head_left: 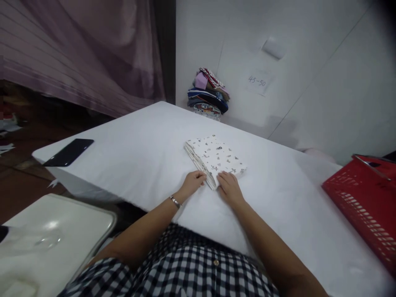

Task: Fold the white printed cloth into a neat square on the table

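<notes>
A folded white cloth [218,154] with small dark and grey printed figures lies on the white-covered table [139,144], its stacked layers showing along the left side. At its near left edge my left hand [193,183], a silver bracelet on the wrist, is closed with thumb and fingertips pinching the layers. My right hand [230,187] has its fingers over the near right edge of the same cloth, close to the front corner. The right thumb is partly hidden, and the fingers look closed on that edge.
A black phone [69,152] rests at the table's left end. Folded clothes [208,93] are piled against the white wall at the back. A red plastic basket [365,202] stands at the right. To the lower left is a pale stool-like surface [77,222] with clear plastic on it.
</notes>
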Available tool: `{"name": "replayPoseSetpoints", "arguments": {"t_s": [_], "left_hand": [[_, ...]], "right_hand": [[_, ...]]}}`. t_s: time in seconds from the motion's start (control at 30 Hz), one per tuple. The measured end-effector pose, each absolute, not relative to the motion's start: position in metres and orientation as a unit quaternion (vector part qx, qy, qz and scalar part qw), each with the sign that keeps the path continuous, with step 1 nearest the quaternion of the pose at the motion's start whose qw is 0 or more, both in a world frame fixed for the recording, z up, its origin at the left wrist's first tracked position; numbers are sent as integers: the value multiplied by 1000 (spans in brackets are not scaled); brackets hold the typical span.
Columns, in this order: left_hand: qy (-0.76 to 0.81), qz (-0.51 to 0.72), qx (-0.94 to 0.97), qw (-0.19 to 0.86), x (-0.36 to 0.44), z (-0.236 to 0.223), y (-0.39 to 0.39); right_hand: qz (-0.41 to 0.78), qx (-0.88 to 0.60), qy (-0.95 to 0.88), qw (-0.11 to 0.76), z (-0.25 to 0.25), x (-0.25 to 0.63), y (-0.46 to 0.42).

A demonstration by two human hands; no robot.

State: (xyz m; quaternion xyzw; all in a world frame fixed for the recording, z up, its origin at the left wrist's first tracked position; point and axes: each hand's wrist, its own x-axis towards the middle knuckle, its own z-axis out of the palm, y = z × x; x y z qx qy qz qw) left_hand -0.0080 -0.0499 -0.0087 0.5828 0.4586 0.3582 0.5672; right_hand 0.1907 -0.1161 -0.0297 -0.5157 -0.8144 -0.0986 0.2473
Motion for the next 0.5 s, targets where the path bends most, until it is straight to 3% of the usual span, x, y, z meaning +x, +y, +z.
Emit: {"name": "replayPoseSetpoints", "arguments": {"t_s": [0.17, 0.37, 0.5], "left_hand": [[464, 331, 581, 581, -12, -3, -65], [463, 277, 562, 627, -6, -3, -75], [464, 275, 531, 653, -3, -7, -69]], "right_hand": [[-86, -505, -817, 265, -29, 190, -115], [-71, -537, -810, 224, -29, 186, -107], [-12, -544, -792, 275, -26, 183, -103]]}}
